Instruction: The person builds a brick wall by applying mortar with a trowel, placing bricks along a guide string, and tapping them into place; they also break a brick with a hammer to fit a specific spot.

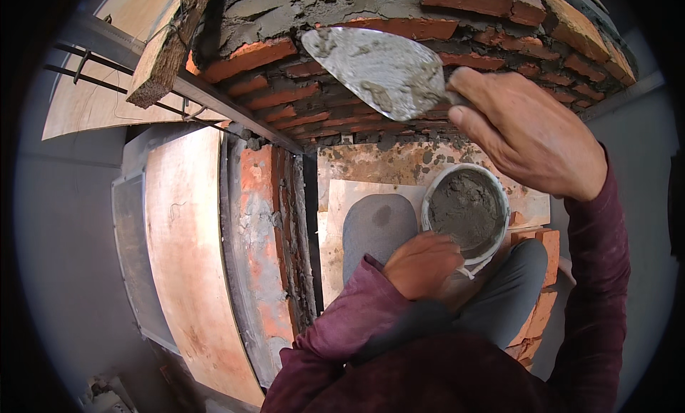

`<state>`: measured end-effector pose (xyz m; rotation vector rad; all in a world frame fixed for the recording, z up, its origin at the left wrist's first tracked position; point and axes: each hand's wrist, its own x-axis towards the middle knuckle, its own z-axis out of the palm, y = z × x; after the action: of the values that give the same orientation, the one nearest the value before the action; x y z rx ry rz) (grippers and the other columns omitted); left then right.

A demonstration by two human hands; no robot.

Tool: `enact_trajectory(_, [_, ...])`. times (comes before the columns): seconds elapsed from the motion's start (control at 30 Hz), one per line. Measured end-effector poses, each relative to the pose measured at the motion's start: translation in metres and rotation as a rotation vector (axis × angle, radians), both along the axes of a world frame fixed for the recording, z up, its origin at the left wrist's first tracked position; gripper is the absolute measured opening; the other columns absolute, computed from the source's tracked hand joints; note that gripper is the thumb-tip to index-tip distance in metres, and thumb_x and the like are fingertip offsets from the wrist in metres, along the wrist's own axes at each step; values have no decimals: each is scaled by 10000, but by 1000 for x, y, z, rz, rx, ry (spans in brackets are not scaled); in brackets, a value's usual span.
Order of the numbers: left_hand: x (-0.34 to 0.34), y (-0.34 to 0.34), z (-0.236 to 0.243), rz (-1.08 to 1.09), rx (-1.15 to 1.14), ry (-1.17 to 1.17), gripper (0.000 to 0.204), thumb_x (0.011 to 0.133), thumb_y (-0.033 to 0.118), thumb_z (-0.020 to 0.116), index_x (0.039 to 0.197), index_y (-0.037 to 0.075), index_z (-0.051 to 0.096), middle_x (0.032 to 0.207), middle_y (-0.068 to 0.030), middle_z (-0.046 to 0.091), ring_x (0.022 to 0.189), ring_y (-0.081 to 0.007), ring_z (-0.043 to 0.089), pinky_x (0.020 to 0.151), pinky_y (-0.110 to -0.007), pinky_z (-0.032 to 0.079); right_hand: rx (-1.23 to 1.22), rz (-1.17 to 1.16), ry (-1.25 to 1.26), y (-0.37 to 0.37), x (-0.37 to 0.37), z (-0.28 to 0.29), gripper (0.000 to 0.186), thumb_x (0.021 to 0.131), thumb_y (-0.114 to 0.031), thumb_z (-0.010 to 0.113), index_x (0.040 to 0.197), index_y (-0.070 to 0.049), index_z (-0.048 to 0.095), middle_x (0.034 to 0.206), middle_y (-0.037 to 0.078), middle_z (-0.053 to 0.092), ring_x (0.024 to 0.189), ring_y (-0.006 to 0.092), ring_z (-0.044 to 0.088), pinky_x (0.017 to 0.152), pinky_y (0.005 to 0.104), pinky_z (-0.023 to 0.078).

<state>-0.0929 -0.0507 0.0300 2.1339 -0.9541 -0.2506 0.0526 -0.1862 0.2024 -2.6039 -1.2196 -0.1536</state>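
Observation:
A trowel [374, 70] smeared with grey mortar is raised against the upper brick wall [264, 95], its handle in my closed right hand [517, 127]. Below, a round bucket [464, 206] of wet mortar stands between my grey-clad knees. My left hand [421, 263] is at the bucket's near rim, its fingers blurred, so I cannot tell whether they grip it. The wall has rough courses of red brick with grey mortar, some of it along the top.
At left are a plywood sheet [182, 263], a mortar-stained brick ledge [260, 234] and, higher, a timber piece [164, 52] beside a metal bar and rods. Stacked bricks [542, 277] stand right of my leg. A stained board [371, 159] lies below the wall.

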Motion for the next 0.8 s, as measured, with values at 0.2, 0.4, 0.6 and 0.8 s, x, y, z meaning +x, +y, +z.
enact_trajectory(0.2, [19, -6, 22, -134, 104, 159, 227, 739, 98, 625, 957, 56, 678, 987, -104, 659, 993, -320, 622, 873, -433, 493, -473, -268, 559, -152, -75, -59, 331, 702, -60, 630, 1001, 74, 580, 771, 252, 641, 812, 416, 657, 725, 487, 526])
enact_trajectory(0.4, [41, -29, 16, -150, 206, 263, 275, 787, 104, 615, 1045, 71, 704, 1065, -128, 677, 1061, -339, 626, 937, -429, 489, -211, -509, 753, -173, -128, -232, 293, 812, -152, 618, 1025, 35, 692, 1070, 241, 666, 1031, 395, 638, 910, 428, 512])
enact_trajectory(0.6, [29, 0, 15, 125, -111, 449, 236, 873, 33, 586, 1078, -8, 693, 1056, -110, 692, 960, -214, 663, 882, -327, 504, 246, -1196, 41, -312, -231, -244, 475, 798, -24, 555, 1267, 49, 559, 1233, 267, 580, 1177, 439, 524, 1057, 461, 387])
enact_trajectory(0.8, [40, 79, 108, 736, -573, -20, 253, 923, -26, 592, 1166, -46, 656, 1113, -117, 679, 1008, -165, 650, 861, -274, 515, 192, -1237, 847, -382, -362, -402, 1012, 761, -245, 743, 1566, -55, 160, 1580, 248, 244, 1485, 378, 199, 1212, 416, 218])
